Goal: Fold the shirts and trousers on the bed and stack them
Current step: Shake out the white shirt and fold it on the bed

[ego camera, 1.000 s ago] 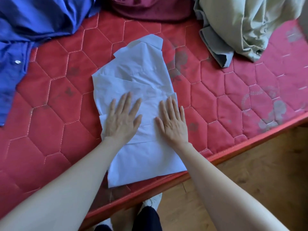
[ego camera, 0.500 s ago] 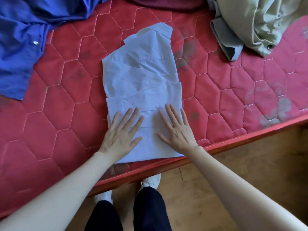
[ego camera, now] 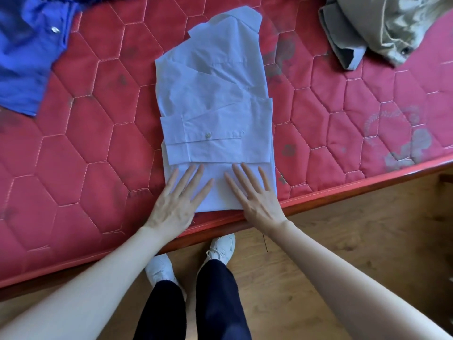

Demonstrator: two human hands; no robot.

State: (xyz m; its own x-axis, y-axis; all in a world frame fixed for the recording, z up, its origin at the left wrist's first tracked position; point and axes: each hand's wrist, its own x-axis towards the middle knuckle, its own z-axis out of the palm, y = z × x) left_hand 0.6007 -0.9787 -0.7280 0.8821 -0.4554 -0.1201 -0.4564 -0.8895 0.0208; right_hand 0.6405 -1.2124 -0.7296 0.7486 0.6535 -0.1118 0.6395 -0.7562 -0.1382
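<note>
While both hands lie flat with fingers straight and spread, holding nothing, the left hand (ego camera: 180, 201) and right hand (ego camera: 256, 197) press the near hem of the pale blue shirt (ego camera: 215, 94). Partly folded, sleeves across its front, the shirt lies at the bed's (ego camera: 98, 143) near edge. A blue shirt (ego camera: 27, 57) lies far left, khaki trousers (ego camera: 392, 28) far right.
</note>
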